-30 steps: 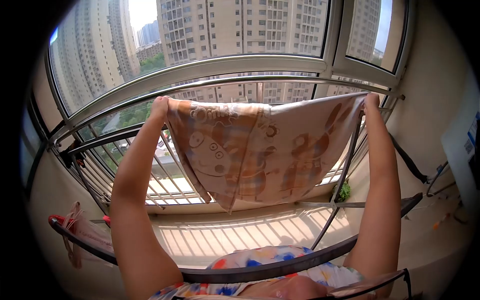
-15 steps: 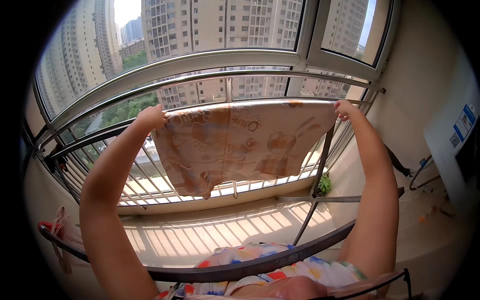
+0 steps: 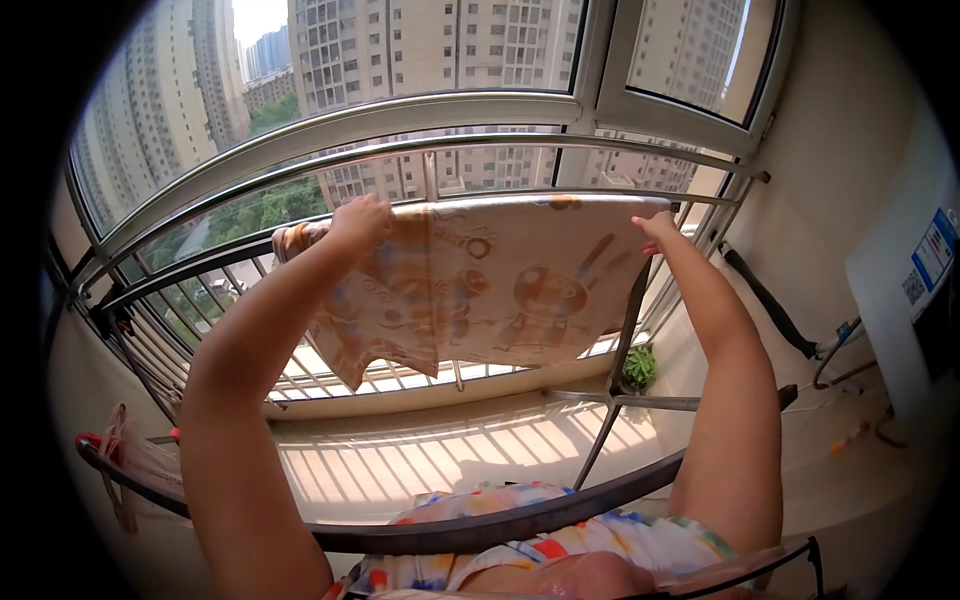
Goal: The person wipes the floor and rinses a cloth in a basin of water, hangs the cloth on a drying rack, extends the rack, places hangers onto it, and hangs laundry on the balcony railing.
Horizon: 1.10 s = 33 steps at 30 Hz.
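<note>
A pale cloth (image 3: pixel 500 290) printed with orange-brown cartoon figures hangs over the far bar of a dark drying rack. Its left end bunches up past my left hand (image 3: pixel 362 220), and the lower left hem hangs unevenly. My left hand is closed over the top edge, fingertips hidden behind it. At the upper right corner, my right hand (image 3: pixel 652 232) grips the cloth, thumb side toward the middle; some of its fingers are hidden. The rack's near curved bar (image 3: pixel 500 532) crosses in front of my body.
Metal railings (image 3: pixel 430 145) and windows stand behind the cloth. A green plant (image 3: pixel 638 368) sits on the floor at right, near the rack's crossed legs. A pinkish item (image 3: pixel 125 465) hangs at the near left. A white appliance (image 3: pixel 890 270) with a blue label is on the right.
My left hand has moved right along the top edge, leaving a bunched end to its left. My right hand has shifted slightly left and down. The lower left hem hangs differently.
</note>
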{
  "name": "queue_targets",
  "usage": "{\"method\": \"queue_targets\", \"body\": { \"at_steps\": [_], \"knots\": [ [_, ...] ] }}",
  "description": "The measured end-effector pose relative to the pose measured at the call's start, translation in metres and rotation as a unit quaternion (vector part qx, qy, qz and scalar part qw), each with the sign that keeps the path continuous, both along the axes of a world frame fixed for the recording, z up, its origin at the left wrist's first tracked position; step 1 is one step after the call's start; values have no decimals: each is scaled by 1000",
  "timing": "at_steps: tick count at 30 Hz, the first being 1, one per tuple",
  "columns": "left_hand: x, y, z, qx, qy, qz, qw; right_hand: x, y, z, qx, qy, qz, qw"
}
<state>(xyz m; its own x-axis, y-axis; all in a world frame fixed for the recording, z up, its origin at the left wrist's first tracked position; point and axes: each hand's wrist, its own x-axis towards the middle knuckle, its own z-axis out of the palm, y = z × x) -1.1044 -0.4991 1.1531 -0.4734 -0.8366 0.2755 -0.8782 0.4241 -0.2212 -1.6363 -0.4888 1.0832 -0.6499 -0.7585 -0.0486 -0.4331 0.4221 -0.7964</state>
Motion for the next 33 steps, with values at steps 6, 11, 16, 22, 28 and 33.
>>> {"method": "queue_targets", "body": {
  "at_steps": [6, 11, 16, 22, 28, 33],
  "knots": [
    [-3, -13, 0, -42, 25, 1, 999, -34, -24, -34, 100, 16, 46, 994],
    [-4, -13, 8, -18, 5, 11, 1000, -47, -22, -27, 112, 118, 80, 983],
    [-1, -12, 5, -12, 51, -8, 999, -61, -36, -28, 165, 56, 109, 979],
    [-6, -15, 20, -26, 171, 14, 985, -89, -30, 45, -74, -243, 69, 965],
    [-58, -18, 30, 68, 408, -28, 910, -106, -46, 73, -393, -144, -78, 905],
    [-90, -28, 5, 97, 438, -78, 891, -148, -65, 44, -193, 33, 58, 979]
  ]
}}
